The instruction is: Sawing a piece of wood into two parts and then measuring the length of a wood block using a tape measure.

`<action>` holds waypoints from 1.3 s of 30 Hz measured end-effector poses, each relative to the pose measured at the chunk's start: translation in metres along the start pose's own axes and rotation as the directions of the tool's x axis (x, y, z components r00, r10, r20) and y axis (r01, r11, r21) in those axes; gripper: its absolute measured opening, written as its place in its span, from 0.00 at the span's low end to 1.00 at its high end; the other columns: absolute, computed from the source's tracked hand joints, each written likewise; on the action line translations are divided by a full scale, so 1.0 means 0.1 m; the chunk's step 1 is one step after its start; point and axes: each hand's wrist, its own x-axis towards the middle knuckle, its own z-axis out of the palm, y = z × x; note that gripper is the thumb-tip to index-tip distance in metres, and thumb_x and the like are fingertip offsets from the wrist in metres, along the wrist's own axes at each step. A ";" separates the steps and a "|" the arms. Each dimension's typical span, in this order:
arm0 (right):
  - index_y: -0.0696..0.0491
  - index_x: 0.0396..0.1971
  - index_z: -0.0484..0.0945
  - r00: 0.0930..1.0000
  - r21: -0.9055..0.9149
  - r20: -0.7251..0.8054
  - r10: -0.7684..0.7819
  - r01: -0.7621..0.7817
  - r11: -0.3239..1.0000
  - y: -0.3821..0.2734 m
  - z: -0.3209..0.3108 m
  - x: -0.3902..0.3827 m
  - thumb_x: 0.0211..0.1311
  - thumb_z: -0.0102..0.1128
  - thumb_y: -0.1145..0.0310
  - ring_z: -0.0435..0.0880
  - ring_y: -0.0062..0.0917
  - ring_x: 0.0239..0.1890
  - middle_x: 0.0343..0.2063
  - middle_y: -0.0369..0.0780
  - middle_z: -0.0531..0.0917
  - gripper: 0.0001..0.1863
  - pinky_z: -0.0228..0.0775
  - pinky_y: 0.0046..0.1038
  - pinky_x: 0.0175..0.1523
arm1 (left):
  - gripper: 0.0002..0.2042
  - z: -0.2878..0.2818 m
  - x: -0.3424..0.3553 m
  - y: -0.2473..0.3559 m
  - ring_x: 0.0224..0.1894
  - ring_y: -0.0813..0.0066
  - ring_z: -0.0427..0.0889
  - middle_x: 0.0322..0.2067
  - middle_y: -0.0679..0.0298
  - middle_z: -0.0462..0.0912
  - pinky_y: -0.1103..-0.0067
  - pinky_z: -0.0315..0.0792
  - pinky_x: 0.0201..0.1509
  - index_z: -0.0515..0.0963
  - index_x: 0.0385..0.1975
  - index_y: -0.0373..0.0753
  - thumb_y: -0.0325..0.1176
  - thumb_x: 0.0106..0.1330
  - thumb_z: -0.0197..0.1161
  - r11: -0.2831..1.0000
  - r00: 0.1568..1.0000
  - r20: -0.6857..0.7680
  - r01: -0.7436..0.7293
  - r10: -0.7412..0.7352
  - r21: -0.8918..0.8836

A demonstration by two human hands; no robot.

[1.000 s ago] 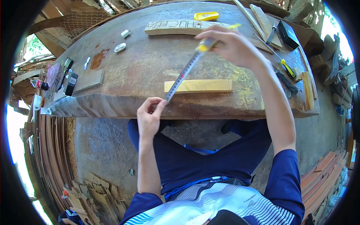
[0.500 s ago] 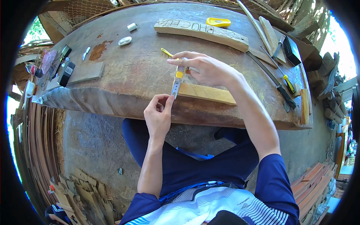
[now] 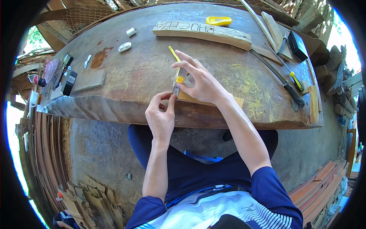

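Observation:
A tape measure with a yellow button [image 3: 180, 79] and a yellow strap stands at the left end of a short wooden piece [image 3: 209, 100] near the bench's front edge. My right hand [image 3: 202, 82] is closed round the tape measure's case, thumb on the near side, fingers partly covering it. The short stretch of silver blade showing points toward me. My left hand [image 3: 160, 110] pinches the blade's end between thumb and forefinger, right at the bench edge. Part of the wooden piece is hidden under my right hand and wrist.
On the wooden bench [image 3: 133, 72] lie a long marked wood block [image 3: 202, 33], a yellow plastic piece [image 3: 218, 21], a white plug adapter [image 3: 131, 32] and a white oval object [image 3: 124, 47]. A file [image 3: 268, 66], a screwdriver [image 3: 296, 81] and a black box [image 3: 297, 45] sit right.
My right hand has come down and nearer to my left, and less blade shows between them. The left hand keeps its pinch. The view has shifted slightly.

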 end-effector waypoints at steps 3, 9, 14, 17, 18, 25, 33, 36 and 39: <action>0.37 0.73 0.70 0.999 0.045 0.012 0.033 -0.033 0.998 -0.04 0.02 0.00 0.67 0.70 0.68 0.67 0.41 0.77 0.76 0.39 0.66 0.35 0.65 0.45 0.79 | 0.08 -0.01 -0.06 -0.04 0.23 0.82 0.74 0.34 0.62 0.89 0.81 0.70 0.30 0.89 0.41 0.34 0.32 0.69 0.74 0.997 0.996 -0.052 -0.069 0.071 0.037; 0.36 0.76 0.68 1.000 0.017 0.027 -0.009 0.008 1.000 -0.04 0.05 -0.01 0.71 0.67 0.64 0.70 0.43 0.73 0.76 0.40 0.67 0.34 0.67 0.44 0.77 | 0.10 0.04 -0.14 0.06 0.24 0.80 0.77 0.37 0.62 0.89 0.80 0.71 0.30 0.89 0.41 0.33 0.33 0.66 0.77 0.990 0.993 -0.092 -0.061 0.073 0.126; 0.45 0.68 0.75 0.996 0.055 -0.076 -0.054 0.058 0.997 -0.09 0.04 0.01 0.65 0.71 0.67 0.73 0.44 0.71 0.70 0.43 0.74 0.30 0.69 0.43 0.75 | 0.11 0.07 -0.16 0.02 0.23 0.83 0.75 0.36 0.64 0.88 0.82 0.69 0.29 0.90 0.42 0.33 0.32 0.64 0.79 0.996 0.991 -0.131 -0.006 0.018 0.093; 0.45 0.63 0.78 0.991 0.051 -0.126 -0.041 0.048 0.998 -0.02 -0.01 -0.01 0.60 0.73 0.71 0.75 0.40 0.71 0.68 0.40 0.78 0.29 0.70 0.43 0.74 | 0.11 0.15 -0.15 0.04 0.24 0.83 0.75 0.36 0.64 0.88 0.82 0.69 0.29 0.90 0.41 0.33 0.32 0.65 0.78 0.999 0.991 -0.131 -0.022 0.026 0.035; 0.46 0.62 0.78 0.990 0.062 -0.128 -0.062 0.070 0.996 0.01 -0.02 -0.03 0.59 0.74 0.71 0.74 0.41 0.71 0.68 0.41 0.78 0.29 0.70 0.43 0.74 | 0.10 0.17 -0.15 0.06 0.26 0.82 0.76 0.36 0.63 0.88 0.82 0.70 0.30 0.90 0.42 0.34 0.32 0.66 0.76 0.996 0.988 -0.142 -0.060 0.068 0.061; 0.45 0.66 0.77 0.987 0.056 -0.074 -0.142 0.147 0.988 0.04 0.20 0.02 0.59 0.71 0.68 0.70 0.49 0.72 0.72 0.48 0.70 0.32 0.65 0.46 0.76 | 0.07 0.10 -0.21 -0.14 0.33 0.72 0.83 0.38 0.58 0.88 0.76 0.72 0.32 0.86 0.41 0.31 0.29 0.72 0.71 0.966 0.965 -0.151 -0.184 0.212 0.181; 0.49 0.63 0.77 0.983 0.008 -0.073 -0.168 0.169 0.986 0.04 0.00 -0.08 0.56 0.69 0.74 0.69 0.51 0.71 0.71 0.49 0.69 0.31 0.67 0.43 0.75 | 0.09 0.20 -0.19 -0.18 0.33 0.74 0.80 0.40 0.60 0.88 0.78 0.69 0.32 0.86 0.42 0.31 0.32 0.72 0.71 0.976 0.974 -0.094 -0.196 0.204 0.094; 0.50 0.61 0.77 0.978 0.022 -0.104 -0.180 0.184 0.983 0.02 0.07 -0.07 0.56 0.69 0.74 0.70 0.49 0.68 0.66 0.48 0.72 0.29 0.68 0.42 0.74 | 0.10 0.11 -0.17 -0.30 0.34 0.75 0.80 0.40 0.61 0.88 0.78 0.69 0.35 0.86 0.43 0.32 0.33 0.73 0.71 0.970 0.972 -0.080 -0.209 0.220 0.128; 0.49 0.63 0.75 0.980 0.026 -0.070 -0.185 0.187 0.982 0.02 0.03 -0.08 0.56 0.69 0.74 0.70 0.49 0.69 0.67 0.48 0.70 0.31 0.66 0.43 0.75 | 0.10 0.12 -0.15 -0.27 0.34 0.75 0.80 0.39 0.62 0.87 0.77 0.67 0.34 0.86 0.42 0.31 0.33 0.73 0.71 0.979 0.980 -0.063 -0.182 0.188 0.093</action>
